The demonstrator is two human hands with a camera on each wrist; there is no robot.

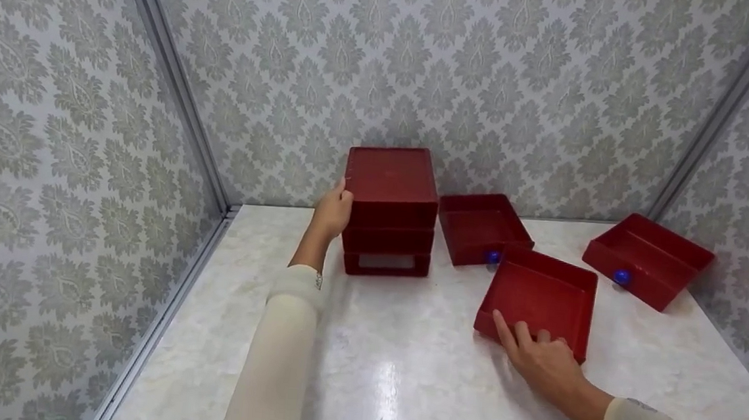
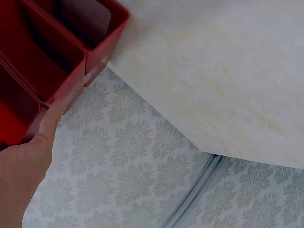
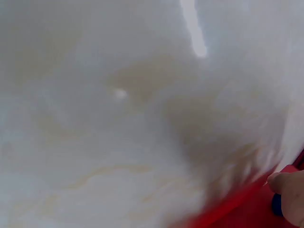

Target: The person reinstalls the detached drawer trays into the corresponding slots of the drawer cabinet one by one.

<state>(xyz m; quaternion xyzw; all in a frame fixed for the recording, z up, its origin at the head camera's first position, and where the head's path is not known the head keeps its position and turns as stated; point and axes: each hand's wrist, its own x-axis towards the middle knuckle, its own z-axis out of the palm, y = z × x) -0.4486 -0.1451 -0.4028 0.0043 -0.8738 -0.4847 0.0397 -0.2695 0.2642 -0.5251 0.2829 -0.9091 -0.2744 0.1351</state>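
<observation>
A red drawer cabinet [image 1: 391, 178], its front slots hollow, stands against the back wall. My left hand [image 1: 333, 210] holds it at the upper left side, and in the left wrist view one finger [image 2: 51, 118] lies along the side wall; the other fingers are mostly hidden. At the right, my right hand [image 1: 545, 360] grips a loose red drawer [image 1: 540, 291] by its near wall, fingers over the rim. The drawer tilts above the table. In the right wrist view its blue knob [image 3: 276, 204] shows beside a fingertip [image 3: 275, 183].
Behind the held drawer sits a second red drawer [image 1: 482, 224] with a blue knob [image 1: 493, 256]. A third red drawer [image 1: 655, 256], also with a blue knob [image 1: 621, 277], lies farther right. Patterned walls [image 1: 331, 68] enclose the marbled white table [image 1: 221, 331] at the back and sides.
</observation>
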